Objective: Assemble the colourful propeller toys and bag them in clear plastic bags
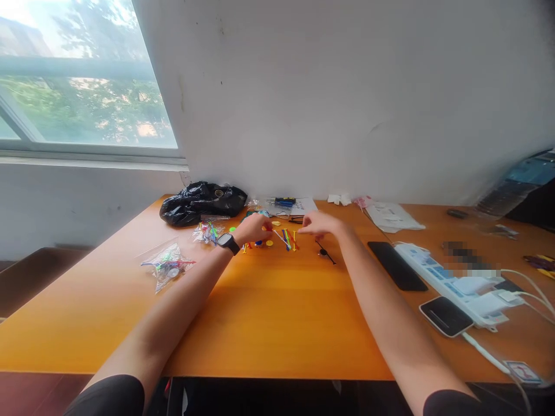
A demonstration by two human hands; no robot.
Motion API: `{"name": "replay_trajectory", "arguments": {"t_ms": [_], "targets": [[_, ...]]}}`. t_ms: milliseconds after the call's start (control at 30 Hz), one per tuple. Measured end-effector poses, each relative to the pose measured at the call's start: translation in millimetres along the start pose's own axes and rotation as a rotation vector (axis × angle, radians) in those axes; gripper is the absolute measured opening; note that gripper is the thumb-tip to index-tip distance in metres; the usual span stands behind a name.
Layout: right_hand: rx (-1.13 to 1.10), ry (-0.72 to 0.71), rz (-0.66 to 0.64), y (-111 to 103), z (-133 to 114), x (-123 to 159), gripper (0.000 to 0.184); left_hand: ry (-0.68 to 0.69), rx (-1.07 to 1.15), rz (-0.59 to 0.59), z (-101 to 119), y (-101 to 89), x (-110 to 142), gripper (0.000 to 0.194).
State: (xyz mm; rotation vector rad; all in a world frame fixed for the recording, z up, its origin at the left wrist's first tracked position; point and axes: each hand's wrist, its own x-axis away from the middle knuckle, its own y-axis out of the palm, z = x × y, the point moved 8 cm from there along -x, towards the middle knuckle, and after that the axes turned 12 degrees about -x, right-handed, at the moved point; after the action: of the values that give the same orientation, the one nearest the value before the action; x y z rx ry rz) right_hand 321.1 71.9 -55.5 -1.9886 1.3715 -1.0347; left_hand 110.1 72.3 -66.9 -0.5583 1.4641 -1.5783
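Observation:
Both my arms reach far forward over an orange table (269,312). My left hand (255,227), with a black watch on the wrist, is closed in a pinch on a small red piece among scattered coloured plastic sticks and discs (284,238). My right hand (319,224) hovers just right of those pieces, fingers curled and pointing left; what it holds, if anything, is too small to make out. A black stick with a round end (325,252) lies on the table below my right hand.
A crumpled black bag (202,202) lies at the back left. Two clear bags of coloured parts (168,264) (207,231) lie left. A black phone (396,264), a white power strip (455,283), another phone (446,315) and cables sit right. Papers (392,216) lie by the wall.

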Motion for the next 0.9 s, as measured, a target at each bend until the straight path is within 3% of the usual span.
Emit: {"name": "replay_trajectory", "arguments": {"t_ms": [100, 200, 300, 433, 533, 600, 700, 800, 900], "targets": [[0.162, 0.198, -0.053, -16, 25, 15, 0.049, -0.002, -0.042, -0.020, -1, 0.8, 1, 0.015], [0.198, 0.323, -0.250, -6, 45, 24, 0.048, 0.003, -0.081, -0.011, -3, -1.2, 1, 0.016], [0.158, 0.323, -0.345, 10, 51, 21, 0.038, 0.021, -0.068, 0.053, -8, -10.6, 0, 0.026], [0.121, 0.281, -0.331, 13, 47, 16, 0.034, 0.052, 0.050, 0.160, -9, -35.8, 0, 0.034], [-0.097, 0.106, -0.295, 8, 25, 19, 0.038, 0.072, 0.125, 0.212, 0, -58.0, 2, 0.025], [-0.373, -0.115, -0.248, -1, -5, 25, 0.043, 0.106, 0.188, 0.215, 12, -69.3, 4, 0.017], [-0.708, -0.398, -0.148, -14, -48, 37, 0.045, 0.181, 0.371, 0.215, 36, -81.4, 8, 0.021], [-0.908, -0.513, -0.047, -16, -74, 42, 0.034, 0.230, 0.569, 0.246, 53, -89.4, 12, 0.029], [-1.029, -0.532, 0.017, -9, -82, 37, 0.026, 0.237, 0.625, 0.328, 57, -96.8, 15, 0.029]]}}
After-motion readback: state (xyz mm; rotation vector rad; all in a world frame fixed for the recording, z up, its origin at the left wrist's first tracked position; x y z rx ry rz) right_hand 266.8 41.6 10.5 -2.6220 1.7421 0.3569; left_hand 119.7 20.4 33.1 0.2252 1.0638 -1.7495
